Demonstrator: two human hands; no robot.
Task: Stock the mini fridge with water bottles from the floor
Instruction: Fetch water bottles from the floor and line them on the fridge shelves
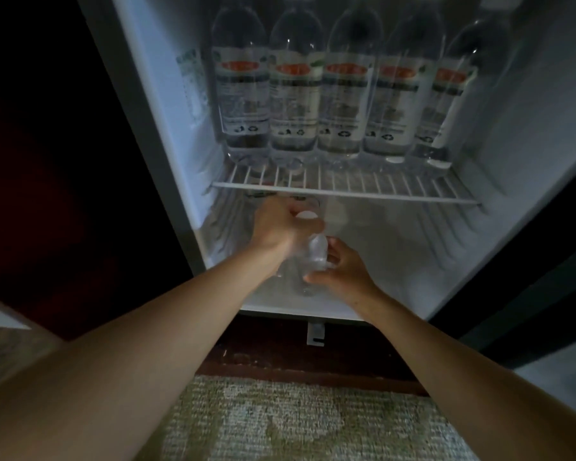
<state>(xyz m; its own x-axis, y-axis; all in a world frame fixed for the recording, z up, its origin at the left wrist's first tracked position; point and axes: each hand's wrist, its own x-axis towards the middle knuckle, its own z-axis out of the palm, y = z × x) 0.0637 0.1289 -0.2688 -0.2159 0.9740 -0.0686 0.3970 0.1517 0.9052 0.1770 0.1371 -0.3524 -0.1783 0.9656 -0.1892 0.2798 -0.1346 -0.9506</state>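
The left hand (276, 224) and the right hand (341, 271) are bare. Behind each hand a bare wrist widens into a long, smooth forearm (the left forearm (167, 327) looms broader, being nearer the lens than the right forearm (446, 354)). Both forearms stay uncovered back to the picture's lower corners.

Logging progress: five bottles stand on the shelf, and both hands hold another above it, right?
No. The head view shows the left hand and right hand holding that bottle below the shelf, not above it. Five bottles do stand on the shelf.
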